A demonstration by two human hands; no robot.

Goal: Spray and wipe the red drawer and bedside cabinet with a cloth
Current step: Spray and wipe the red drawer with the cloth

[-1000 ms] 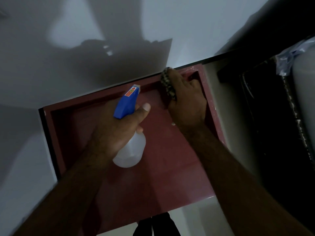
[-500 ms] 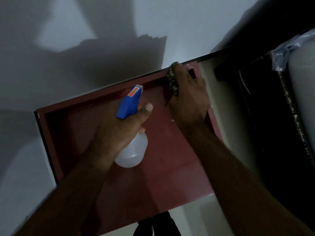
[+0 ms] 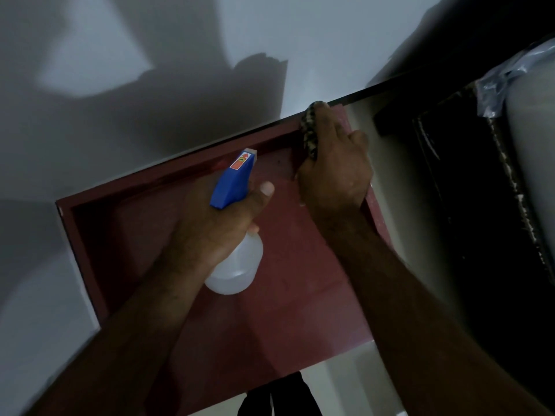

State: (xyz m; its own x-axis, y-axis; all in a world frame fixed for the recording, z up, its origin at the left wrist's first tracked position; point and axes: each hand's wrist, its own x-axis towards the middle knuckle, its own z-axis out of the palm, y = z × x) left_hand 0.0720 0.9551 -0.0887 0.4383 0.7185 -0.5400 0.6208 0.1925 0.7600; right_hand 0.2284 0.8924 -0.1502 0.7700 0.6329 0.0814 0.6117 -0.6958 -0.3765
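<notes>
- The red drawer [image 3: 300, 319] is seen from above, open side up.
- The cloth [image 3: 309, 130] is bunched in the right hand [image 3: 333, 169] with the fingers curled round it, and it's pressed into the drawer's far right corner, up against the wall.
- The spray bottle [image 3: 237, 271] is held over the middle of the drawer by the left hand [image 3: 216, 223]. The fingers are wrapped round the neck and the thumb is laid beside the blue head. Whether the trigger is squeezed can't be told.
- A wet-looking sheen can be made out along the back wall, so spraying there is probably done already.
- Best guess: the drawer wipe is midway, with the corners and walls being worked. How much of the floor is done can't be judged in this dim light.
- The bedside cabinet can't be picked out for sure, so it's probably all left to do.
</notes>
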